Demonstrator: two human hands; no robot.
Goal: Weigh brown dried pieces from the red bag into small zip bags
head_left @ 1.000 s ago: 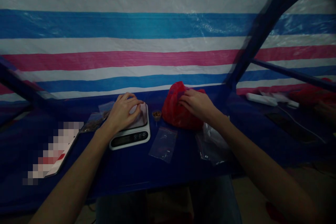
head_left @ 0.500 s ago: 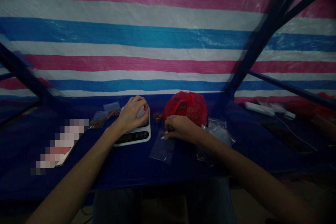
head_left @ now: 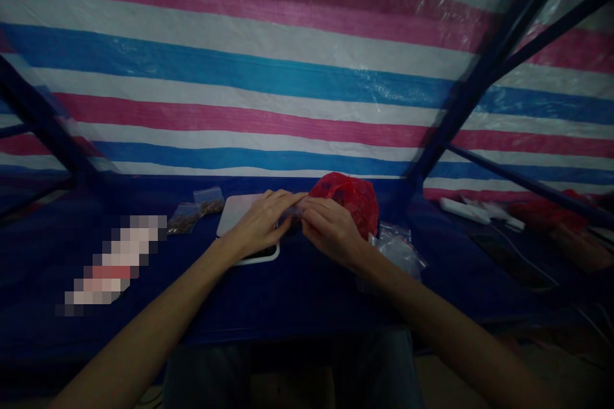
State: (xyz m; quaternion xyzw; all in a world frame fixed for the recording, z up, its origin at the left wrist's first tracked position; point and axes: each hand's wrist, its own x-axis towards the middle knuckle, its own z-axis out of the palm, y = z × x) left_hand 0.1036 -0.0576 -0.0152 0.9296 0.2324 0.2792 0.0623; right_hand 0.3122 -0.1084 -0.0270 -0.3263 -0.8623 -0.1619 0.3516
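My left hand [head_left: 261, 225] and my right hand [head_left: 329, 228] meet just right of the white kitchen scale [head_left: 235, 214], fingertips together around a small clear zip bag [head_left: 291, 213] that I can barely see between them. The left hand lies over the scale's front right corner. A red plastic bag [head_left: 352, 197] sits right behind the right hand. Loose clear bags [head_left: 398, 249] lie beside my right wrist. All of it rests on a dark blue table [head_left: 288, 294].
Two small filled zip bags [head_left: 196, 212] lie left of the scale. A blurred-out flat item [head_left: 115, 262] lies further left. A white power strip [head_left: 472, 211] and a cable lie at the right. A striped tarp [head_left: 249, 77] and blue frame poles [head_left: 474, 83] close the back.
My right hand lifted the small clear bag from the table and brought it up to my left hand, which slid off the scale's platform to meet it. The view tilted.
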